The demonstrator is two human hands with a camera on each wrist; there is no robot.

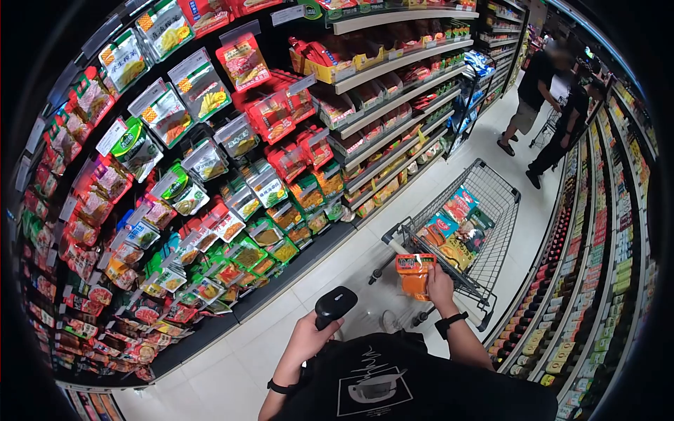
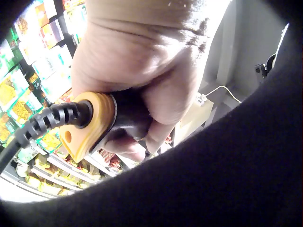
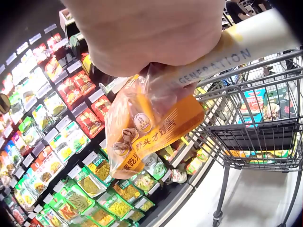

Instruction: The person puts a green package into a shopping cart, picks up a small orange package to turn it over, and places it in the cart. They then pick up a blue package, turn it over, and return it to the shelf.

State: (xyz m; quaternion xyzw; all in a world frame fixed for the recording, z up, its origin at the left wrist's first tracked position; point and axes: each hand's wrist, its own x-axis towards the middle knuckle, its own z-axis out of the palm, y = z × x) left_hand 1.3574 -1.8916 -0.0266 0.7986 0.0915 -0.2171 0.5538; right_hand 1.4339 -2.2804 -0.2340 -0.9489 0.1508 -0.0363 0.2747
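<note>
My left hand (image 1: 306, 339) grips the handle of a black handheld scanner (image 1: 336, 304), its rounded head facing up. In the left wrist view the fingers wrap round the scanner's black grip (image 2: 130, 116). Its base has a yellow-orange end (image 2: 102, 113), from which a ribbed black cable (image 2: 45, 124) runs off to the left. My right hand (image 1: 441, 288) holds an orange packet of packaged food (image 1: 415, 278) beside the cart's handle. The right wrist view shows the packet's clear plastic wrap (image 3: 118, 137) and orange printed label (image 3: 163, 130); the fingers behind it are mostly hidden.
A wire shopping cart (image 1: 516, 210) stands ahead, with several colourful packets (image 1: 460, 203) inside. Racks of hanging food pouches (image 1: 203, 161) line the left; shelves of bottles and jars (image 1: 583, 281) run along the right. Two people (image 1: 537, 88) stand farther up the aisle.
</note>
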